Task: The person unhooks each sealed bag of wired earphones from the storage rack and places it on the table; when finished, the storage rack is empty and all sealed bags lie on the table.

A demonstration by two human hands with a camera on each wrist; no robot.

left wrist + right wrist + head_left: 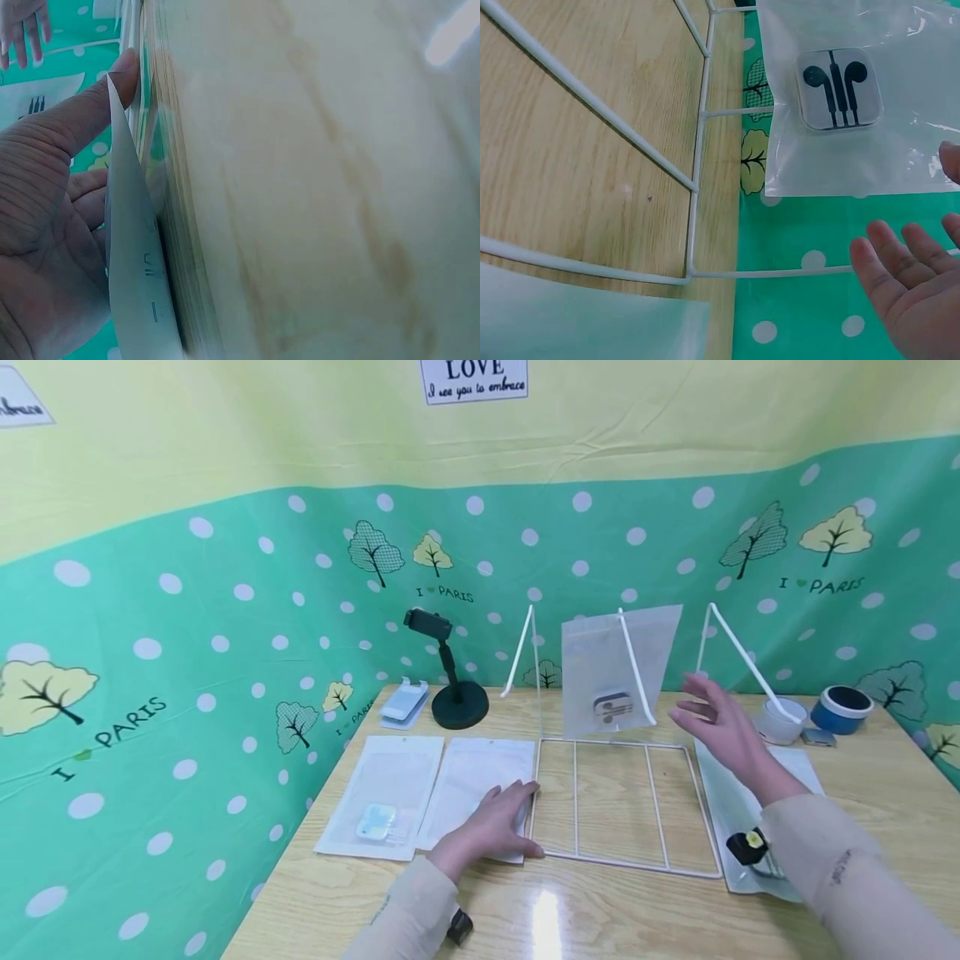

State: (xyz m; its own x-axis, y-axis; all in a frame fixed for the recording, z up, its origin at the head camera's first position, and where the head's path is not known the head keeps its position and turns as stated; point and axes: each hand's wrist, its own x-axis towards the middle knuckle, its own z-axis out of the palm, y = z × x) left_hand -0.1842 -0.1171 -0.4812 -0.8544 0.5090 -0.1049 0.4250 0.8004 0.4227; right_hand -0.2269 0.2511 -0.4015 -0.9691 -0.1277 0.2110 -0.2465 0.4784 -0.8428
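A white wire rack (630, 864) stands on the table, with three prongs rising at its back. From the middle prong hangs a frosted plastic bag (588, 660); the right wrist view shows earphones (840, 88) in a clear square case inside it. My right hand (723, 722) is raised to the right of this bag, fingers spread loosely and holding nothing. My left hand (491, 822) rests at the rack's left side, thumb by the front corner and fingertips at the side bar. It lies over a white bag (480, 768), whose edge stands up beside the thumb in the left wrist view.
Another bag (367, 777) with a pale blue square case lies further left. A bag (720, 785) lies right of the rack, partly under my right forearm. At the back are a black stand (460, 706), a light blue holder (405, 702), a white cup (780, 727) and a blue round container (840, 714).
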